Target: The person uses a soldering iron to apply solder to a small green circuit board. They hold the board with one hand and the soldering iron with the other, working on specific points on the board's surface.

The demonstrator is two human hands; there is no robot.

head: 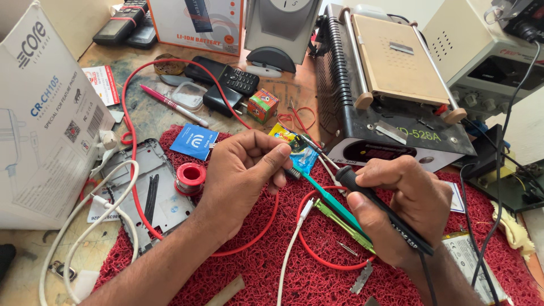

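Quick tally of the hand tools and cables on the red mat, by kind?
Soldering iron, in right hand: 1
Green-handled tools: 2
Solder spool: 1
Red cable: 1
White cable: 1
Total: 6

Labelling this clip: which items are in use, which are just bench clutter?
In use: left hand pinching a small part; right hand holding soldering iron; red mat.

Clutter: solder spool, phone frame, keypad phone, pink pen, white box.

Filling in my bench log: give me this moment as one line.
left hand: pinching small part | right hand: gripping soldering iron, tip near part | under hands: red mat | nearby: solder spool
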